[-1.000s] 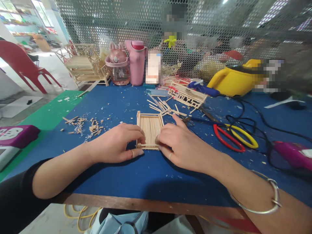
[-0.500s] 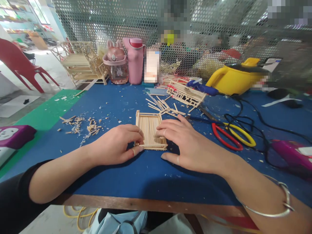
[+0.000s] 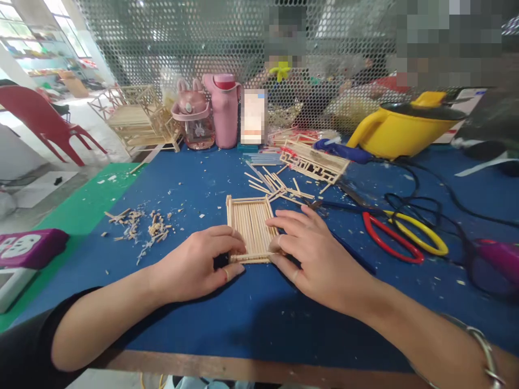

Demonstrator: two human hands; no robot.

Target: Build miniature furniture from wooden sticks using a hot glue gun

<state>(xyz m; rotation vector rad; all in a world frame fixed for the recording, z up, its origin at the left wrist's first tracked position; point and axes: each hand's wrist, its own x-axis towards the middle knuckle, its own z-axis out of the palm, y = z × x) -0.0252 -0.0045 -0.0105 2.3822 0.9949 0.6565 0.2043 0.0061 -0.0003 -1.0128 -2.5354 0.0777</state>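
A small panel of wooden sticks (image 3: 251, 224), laid side by side with a raised stick border, rests flat on the blue table. My left hand (image 3: 198, 262) is closed on its near left corner, thumb at the front edge and fingers inside the border. My right hand (image 3: 314, 259) has thumb and index finger closed on the near right corner. Its other fingers reach along the right side. Loose wooden sticks (image 3: 279, 186) lie beyond the panel. Behind them a small stick-built frame (image 3: 314, 159) sits tilted.
Pliers with red (image 3: 391, 240) and yellow handles lie right of my right hand, near a black cable (image 3: 413, 200). Stick scraps (image 3: 154, 227) are scattered at left. Farther back stand a pink bottle (image 3: 225, 116), a rabbit-eared jar (image 3: 197, 121) and a yellow pot (image 3: 401, 129).
My right thumb and fingers have come in and closed on the panel's near right corner. The left hand keeps its hold. The whole view has shifted slightly.
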